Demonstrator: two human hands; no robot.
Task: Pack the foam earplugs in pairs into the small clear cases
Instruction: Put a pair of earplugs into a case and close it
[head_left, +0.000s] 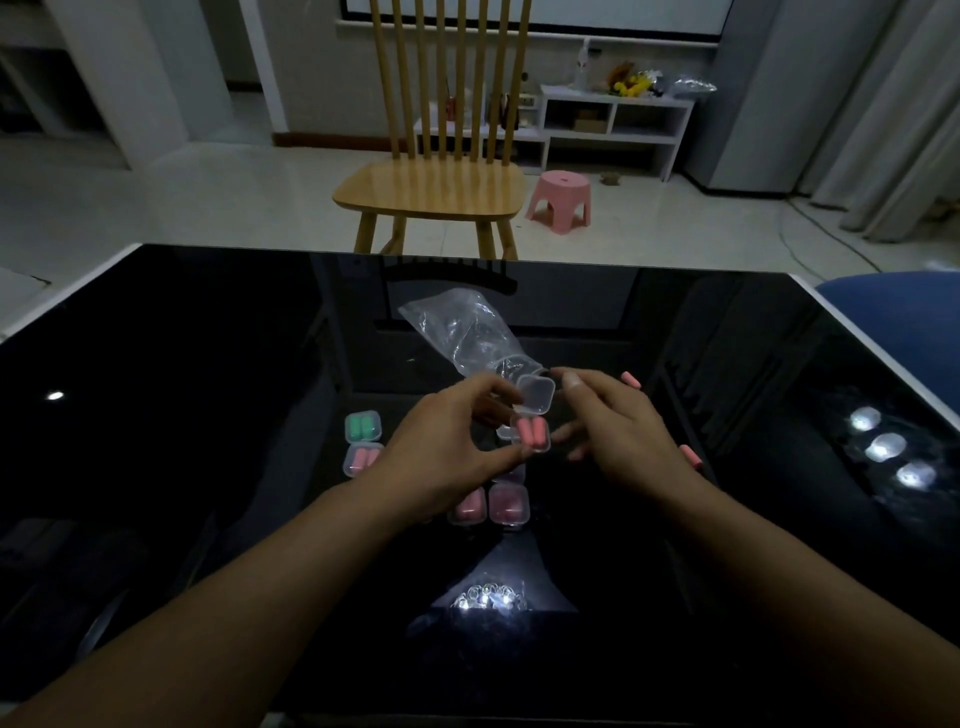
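My left hand (447, 441) pinches a small clear case (532, 418) above the black table, its lid (536, 394) standing open. Two pink earplugs (531, 434) lie side by side in its base. My right hand (618, 421) hovers just right of the case with loosely curled fingers, thumb near the lid; I cannot tell if it touches. Closed cases sit on the table: one with green plugs (362, 426), one with pink plugs (362, 460), two more pink ones (469, 506) (509, 503) under my hands. Loose pink earplugs lie at the right (631, 379) (691, 456).
A crumpled clear plastic bag (460, 327) lies behind my hands. The glossy black table (208, 364) reflects ceiling lights. Beyond its far edge stand a wooden chair (436, 187) and a pink stool (561, 200). A blue cushion (893, 301) sits past the right edge.
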